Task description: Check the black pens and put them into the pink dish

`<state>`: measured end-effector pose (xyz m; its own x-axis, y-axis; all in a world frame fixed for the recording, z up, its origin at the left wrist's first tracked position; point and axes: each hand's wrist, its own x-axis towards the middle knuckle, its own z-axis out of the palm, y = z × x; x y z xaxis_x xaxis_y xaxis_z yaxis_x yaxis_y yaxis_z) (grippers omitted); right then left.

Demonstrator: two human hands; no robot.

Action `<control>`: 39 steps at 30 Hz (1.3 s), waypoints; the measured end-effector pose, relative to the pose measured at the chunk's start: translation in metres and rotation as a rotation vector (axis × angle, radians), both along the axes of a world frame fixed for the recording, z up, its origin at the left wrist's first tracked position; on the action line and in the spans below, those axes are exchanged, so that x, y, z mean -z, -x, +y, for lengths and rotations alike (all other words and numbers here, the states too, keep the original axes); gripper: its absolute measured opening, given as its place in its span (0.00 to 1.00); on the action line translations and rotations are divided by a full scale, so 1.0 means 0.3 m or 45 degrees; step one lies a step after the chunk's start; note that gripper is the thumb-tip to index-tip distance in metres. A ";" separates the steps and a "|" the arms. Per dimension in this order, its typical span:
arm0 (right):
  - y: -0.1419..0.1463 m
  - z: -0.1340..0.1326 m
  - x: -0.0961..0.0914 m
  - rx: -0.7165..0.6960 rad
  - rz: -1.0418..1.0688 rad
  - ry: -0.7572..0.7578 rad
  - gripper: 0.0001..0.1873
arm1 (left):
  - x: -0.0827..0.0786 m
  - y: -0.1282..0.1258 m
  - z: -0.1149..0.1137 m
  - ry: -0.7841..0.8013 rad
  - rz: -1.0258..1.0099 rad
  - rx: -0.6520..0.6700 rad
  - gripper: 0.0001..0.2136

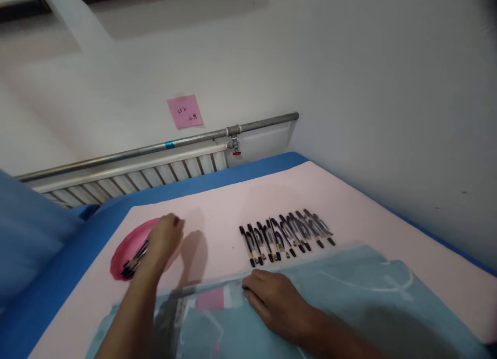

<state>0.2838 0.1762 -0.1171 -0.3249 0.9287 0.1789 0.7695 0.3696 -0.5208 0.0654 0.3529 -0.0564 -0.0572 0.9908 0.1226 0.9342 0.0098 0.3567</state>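
My left hand [167, 238] is above the right side of a pink bowl [116, 255], with its fingers curled in. Whatever they hold, if anything, is hidden. Several black-and-clear pens [134, 260] lie inside the bowl, partly behind my wrist. Near the front of the table, my right hand [274, 302] rests over a bluish translucent plastic sheet [349, 286], fingers bent and closed. A small dark spot shows at its fingertips, too unclear to name. Just beyond that hand, a row of several pens [287, 234] with black ends lies side by side.
A pale pink sheet [217, 219] covers the blue table [248, 167]. Behind the table are a white radiator [155, 176] and a metal pipe [202, 138] with a valve. A pink note [185, 111] is stuck to the wall. Blue cloth [31, 234] hangs at left.
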 end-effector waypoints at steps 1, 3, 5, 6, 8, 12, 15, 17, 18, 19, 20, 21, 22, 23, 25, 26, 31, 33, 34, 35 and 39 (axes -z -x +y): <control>0.001 -0.001 -0.002 -0.008 -0.011 -0.012 0.10 | 0.008 -0.075 -0.015 0.070 -0.006 0.212 0.09; 0.003 -0.003 -0.007 -0.022 -0.031 -0.032 0.10 | 0.040 -0.216 -0.046 0.257 -0.020 0.427 0.10; 0.002 -0.004 -0.013 -0.024 -0.046 -0.039 0.10 | 0.081 -0.323 -0.075 0.331 -0.015 0.499 0.10; 0.002 -0.004 -0.015 -0.022 -0.053 -0.039 0.10 | 0.100 -0.360 -0.087 0.362 -0.010 0.526 0.10; 0.000 -0.005 -0.017 -0.017 -0.075 -0.036 0.10 | 0.130 -0.401 -0.104 0.424 0.013 0.578 0.11; -0.001 -0.009 -0.016 -0.002 -0.117 -0.030 0.10 | 0.152 -0.405 -0.115 0.511 0.064 0.598 0.08; 0.000 -0.015 -0.011 -0.004 -0.112 -0.024 0.10 | 0.152 -0.384 -0.116 0.504 0.065 0.532 0.05; -0.003 -0.011 -0.011 0.004 -0.049 0.002 0.10 | 0.150 -0.366 -0.120 0.485 0.033 0.487 0.05; -0.008 -0.002 -0.014 0.027 0.018 0.021 0.09 | 0.147 -0.358 -0.124 0.476 0.019 0.472 0.06; -0.014 0.012 -0.019 0.071 0.108 0.042 0.08 | 0.143 -0.350 -0.130 0.477 -0.036 0.469 0.06; -0.024 0.031 -0.028 0.131 0.220 0.069 0.08 | 0.138 -0.344 -0.137 0.492 -0.162 0.485 0.07; -0.035 0.057 -0.040 0.216 0.342 0.094 0.08 | 0.133 -0.339 -0.146 0.525 -0.360 0.515 0.07; -0.048 0.087 -0.056 0.315 0.460 0.128 0.09 | 0.128 -0.336 -0.155 0.575 -0.617 0.555 0.07; -0.062 0.119 -0.073 0.397 0.575 0.181 0.10 | 0.122 -0.335 -0.163 0.636 -0.897 0.596 0.07; -0.089 0.184 -0.109 0.499 0.693 0.245 0.16 | 0.114 -0.335 -0.177 0.750 -1.362 0.650 0.07; -0.100 0.213 -0.124 0.461 0.694 0.265 0.18 | 0.112 -0.335 -0.181 0.794 -1.475 0.659 0.07; -0.117 0.275 -0.120 0.301 0.845 0.427 0.12 | 0.114 -0.337 -0.178 0.908 -1.573 0.715 0.10; -0.115 0.271 -0.092 0.221 0.922 0.461 0.08 | 0.119 -0.342 -0.174 0.908 -1.520 0.758 0.10; -0.116 0.267 -0.080 0.180 0.934 0.453 0.07 | 0.123 -0.347 -0.172 0.908 -1.486 0.775 0.09; -0.119 0.264 -0.070 0.162 0.928 0.426 0.06 | 0.129 -0.352 -0.171 0.902 -1.451 0.783 0.09; -0.158 0.263 -0.074 0.342 0.836 0.296 0.08 | 0.164 -0.372 -0.167 0.630 -1.003 0.661 0.10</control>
